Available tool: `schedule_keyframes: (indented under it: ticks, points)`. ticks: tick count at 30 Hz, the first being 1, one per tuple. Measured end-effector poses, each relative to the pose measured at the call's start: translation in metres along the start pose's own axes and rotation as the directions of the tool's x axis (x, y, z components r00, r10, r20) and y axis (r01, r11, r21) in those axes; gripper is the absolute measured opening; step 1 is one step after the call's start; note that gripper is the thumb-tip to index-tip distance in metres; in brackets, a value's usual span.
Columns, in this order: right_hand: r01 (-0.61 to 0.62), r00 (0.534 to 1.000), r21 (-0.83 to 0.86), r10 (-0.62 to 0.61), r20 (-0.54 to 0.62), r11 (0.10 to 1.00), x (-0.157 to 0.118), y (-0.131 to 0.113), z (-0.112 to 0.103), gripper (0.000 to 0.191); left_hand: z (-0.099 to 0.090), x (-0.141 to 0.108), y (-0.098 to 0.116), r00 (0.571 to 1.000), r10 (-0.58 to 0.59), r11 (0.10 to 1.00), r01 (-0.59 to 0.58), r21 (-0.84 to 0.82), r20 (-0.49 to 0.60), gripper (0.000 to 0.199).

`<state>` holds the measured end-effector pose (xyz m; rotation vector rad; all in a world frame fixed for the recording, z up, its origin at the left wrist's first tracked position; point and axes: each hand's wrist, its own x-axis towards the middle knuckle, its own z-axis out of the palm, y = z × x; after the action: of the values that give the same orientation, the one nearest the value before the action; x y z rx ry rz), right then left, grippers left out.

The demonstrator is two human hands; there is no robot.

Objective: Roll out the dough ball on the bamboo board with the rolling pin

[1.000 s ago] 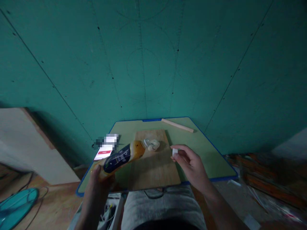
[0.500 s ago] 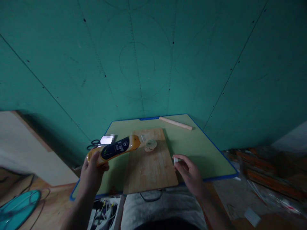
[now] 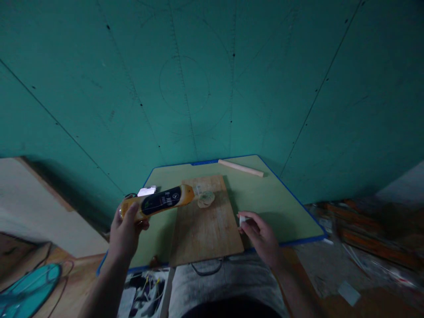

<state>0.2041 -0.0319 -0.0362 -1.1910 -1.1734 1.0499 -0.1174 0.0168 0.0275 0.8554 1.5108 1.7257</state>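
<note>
My left hand [image 3: 125, 232] is wrapped round the base of a yellow-orange squeeze bottle [image 3: 162, 200] with a dark label. The bottle lies tilted nearly flat in the air, its pale nozzle pointing right at a small round, pale piece [image 3: 206, 199] with greenish marks. That piece rests on a wooden cutting board [image 3: 202, 238]; whether the nozzle touches it I cannot tell. Right of the board, my right hand [image 3: 260, 234] pinches a small white cap [image 3: 243, 220] between thumb and fingers.
A pale wooden rod [image 3: 241, 168] lies at the back of the blue-edged table [image 3: 274, 198]. A lit phone [image 3: 146, 191] is behind the bottle, beside partly hidden scissors [image 3: 130, 195]. Below the front edge is a box of cables [image 3: 145, 293]. A green wall [image 3: 212, 88] rises behind.
The bottle has levelled slightly, with its nozzle closer to the round piece. The whole view has shifted a little. My right hand still pinches the cap.
</note>
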Motion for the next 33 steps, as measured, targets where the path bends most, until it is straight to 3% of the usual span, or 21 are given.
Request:
schedule_keyframes:
  ticks: [19,33]
  points:
    - [0.028,0.999,-0.03,-0.027,0.036,0.999,-0.002,0.0,-0.002,0.042,-0.004,0.004,0.009,0.991,0.1,0.994,-0.103,0.037,0.087,0.059]
    - [0.025,0.998,-0.005,-0.024,0.056,1.0,-0.003,0.002,-0.002,0.037,-0.002,0.002,0.016,0.988,0.133,0.986,-0.14,0.088,0.074,0.063]
